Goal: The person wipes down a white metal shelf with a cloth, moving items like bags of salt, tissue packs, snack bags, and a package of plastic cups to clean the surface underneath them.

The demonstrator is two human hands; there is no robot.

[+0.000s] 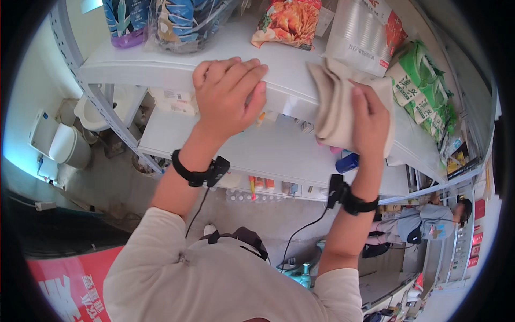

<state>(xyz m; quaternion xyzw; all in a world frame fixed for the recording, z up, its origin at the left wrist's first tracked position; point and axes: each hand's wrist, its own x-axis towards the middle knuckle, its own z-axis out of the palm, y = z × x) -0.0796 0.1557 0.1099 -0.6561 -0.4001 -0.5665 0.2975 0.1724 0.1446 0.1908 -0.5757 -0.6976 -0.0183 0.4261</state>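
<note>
My right hand (pixel 370 116) grips a folded beige cloth (pixel 336 108) at the front edge of a white metal shelf (pixel 293 70). The thumb and a finger press on the cloth's near side, and its folds hang over the edge. My left hand (pixel 231 92) rests on the same edge, with its fingers close together over the lip and no object seen in it. Behind the cloth stands a clear plastic pack of stacked disposable cups (pixel 358 40). A red food packet (pixel 289 24) lies between and beyond the hands. Both wrists wear black straps with cabled devices.
Green packs (pixel 424 92) lie at the shelf's right, bagged blue packages (pixel 183 24) at its left. A lower shelf (pixel 241 149) holds a blue can (pixel 347 163) and small goods. A perforated upright (pixel 104 108) stands left, near a toilet (pixel 70 147). Another person (pixel 422 221) is at right.
</note>
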